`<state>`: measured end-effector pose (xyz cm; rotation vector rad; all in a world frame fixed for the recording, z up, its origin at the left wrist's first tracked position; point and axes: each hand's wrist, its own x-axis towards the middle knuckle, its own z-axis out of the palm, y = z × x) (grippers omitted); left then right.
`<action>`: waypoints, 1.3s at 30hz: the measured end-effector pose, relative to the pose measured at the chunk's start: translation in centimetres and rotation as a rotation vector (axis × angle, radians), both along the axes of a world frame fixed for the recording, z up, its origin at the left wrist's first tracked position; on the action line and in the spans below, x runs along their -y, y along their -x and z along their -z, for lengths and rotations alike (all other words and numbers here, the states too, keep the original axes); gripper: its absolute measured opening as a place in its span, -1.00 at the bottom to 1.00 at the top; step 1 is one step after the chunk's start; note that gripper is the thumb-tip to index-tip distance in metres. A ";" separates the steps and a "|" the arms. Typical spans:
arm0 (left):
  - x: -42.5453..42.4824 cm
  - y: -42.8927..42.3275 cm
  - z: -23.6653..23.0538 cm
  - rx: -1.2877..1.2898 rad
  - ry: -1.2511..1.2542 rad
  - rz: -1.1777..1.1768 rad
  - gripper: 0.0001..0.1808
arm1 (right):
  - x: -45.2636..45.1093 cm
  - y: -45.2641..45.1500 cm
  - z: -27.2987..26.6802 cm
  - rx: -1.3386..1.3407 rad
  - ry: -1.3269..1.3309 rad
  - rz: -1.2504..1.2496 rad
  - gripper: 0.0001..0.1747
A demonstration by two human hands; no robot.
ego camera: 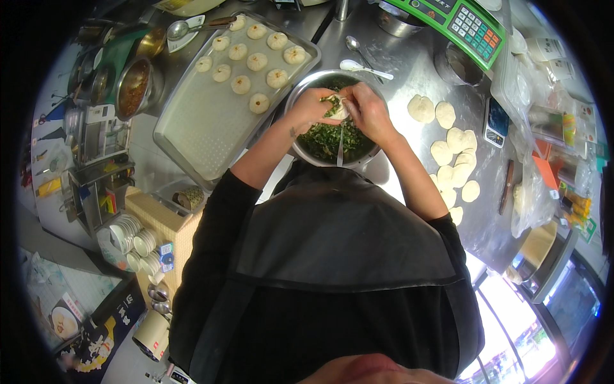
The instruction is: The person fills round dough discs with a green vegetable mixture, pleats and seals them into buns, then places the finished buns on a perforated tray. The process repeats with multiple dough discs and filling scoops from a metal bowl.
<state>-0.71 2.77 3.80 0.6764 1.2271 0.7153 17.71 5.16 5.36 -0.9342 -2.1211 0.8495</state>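
Above a steel bowl (379, 154) of chopped green filling (331, 141), my left hand (311, 109) cups a dough wrapper (341, 113) with green filling showing in it. The fingers of my right hand (368, 113) pinch the wrapper's edge from the other side. A metal utensil handle (340, 146) rises from the filling towards me. Left of the bowl, a large metal tray (192, 139) holds several pleated buns (256, 61) in its far part. Flat dough rounds (441, 152) lie on the steel table to the right, some overlapping.
A spoon (352, 44) and a white spoon (367, 68) lie beyond the bowl. A green scale (446, 21) stands far right, near a small digital scale (496, 120) and a wooden-handled tool (507, 187). At left is a bowl of reddish-brown filling (136, 89).
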 end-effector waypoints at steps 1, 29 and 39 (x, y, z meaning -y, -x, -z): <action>-0.1 0.0 -0.2 -0.014 -0.002 0.018 -0.63 | -0.1 0.0 0.0 0.021 0.021 0.010 -0.82; -0.4 3.8 -1.0 0.393 0.151 0.062 -0.53 | -0.5 -0.9 4.7 -0.368 0.838 0.086 -0.85; 1.4 1.2 -0.1 0.162 0.083 -0.069 -0.59 | 0.4 -0.1 3.5 -0.213 0.621 0.115 -0.87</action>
